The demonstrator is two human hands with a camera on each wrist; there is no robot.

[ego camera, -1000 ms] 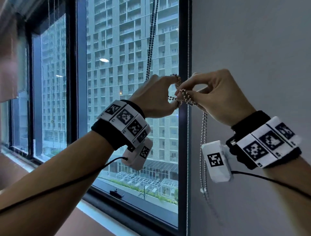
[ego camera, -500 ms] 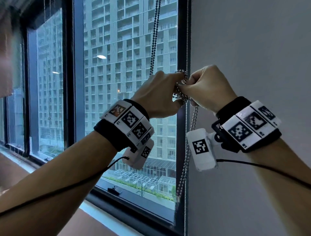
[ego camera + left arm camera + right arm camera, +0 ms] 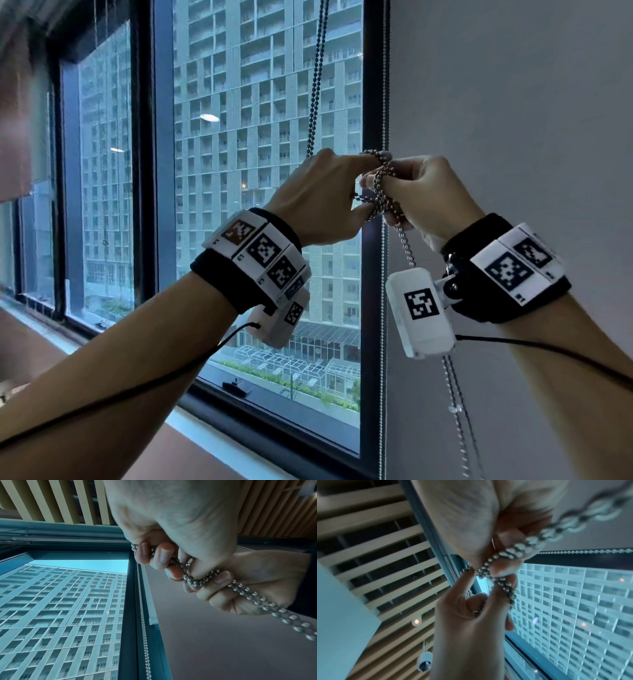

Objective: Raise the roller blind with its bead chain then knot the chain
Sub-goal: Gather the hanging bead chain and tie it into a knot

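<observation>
A silver bead chain (image 3: pixel 315 85) hangs doubled from above, in front of the window. Both hands meet on it at chest height, by the window's right frame. My left hand (image 3: pixel 322 195) pinches a loop of the chain (image 3: pixel 197 580) between thumb and curled fingers. My right hand (image 3: pixel 421 195) grips the crossing strands (image 3: pixel 503 555) right beside it, fingers curled round them. Between the two hands the chain is bunched into a tangle of loops (image 3: pixel 378 185). Its free doubled end (image 3: pixel 459 411) dangles below my right wrist. The blind itself is out of view.
A second, thinner bead chain (image 3: pixel 384 308) runs straight down along the dark window frame (image 3: pixel 371 85). A grey wall (image 3: pixel 513 102) fills the right side. The window sill (image 3: pixel 212 442) lies below. A slatted ceiling (image 3: pixel 60 500) is overhead.
Both hands have closed together and shifted slightly; the right hand turned and drew the strands in, so the open loop of a second ago is now a tighter bunch.
</observation>
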